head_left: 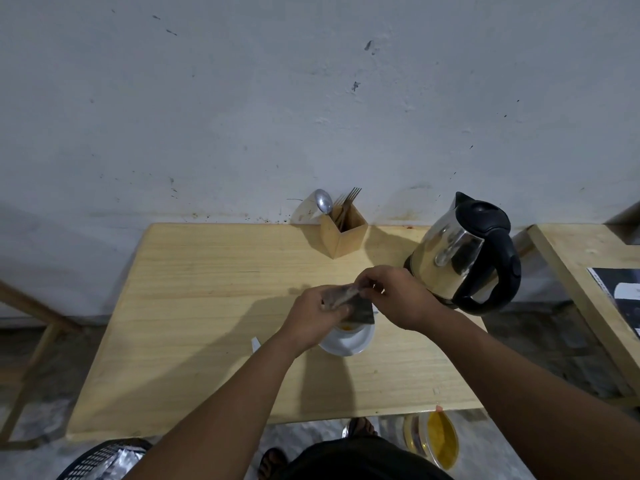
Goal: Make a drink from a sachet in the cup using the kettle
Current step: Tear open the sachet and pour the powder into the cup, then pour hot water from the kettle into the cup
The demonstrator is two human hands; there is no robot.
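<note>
Head view, kettle beside hands, sachet hiding cup

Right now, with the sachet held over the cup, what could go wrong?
1. Both hands, left hand and right hand, hold the sachet above the cup; powder could fall onto the table.
2. The kettle stands close behind the right hand, so a careless elbow or wrist might knock it.

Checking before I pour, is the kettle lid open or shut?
Shut. The kettle stands upright on the table, its black lid flat against the top, no gap showing.
</note>
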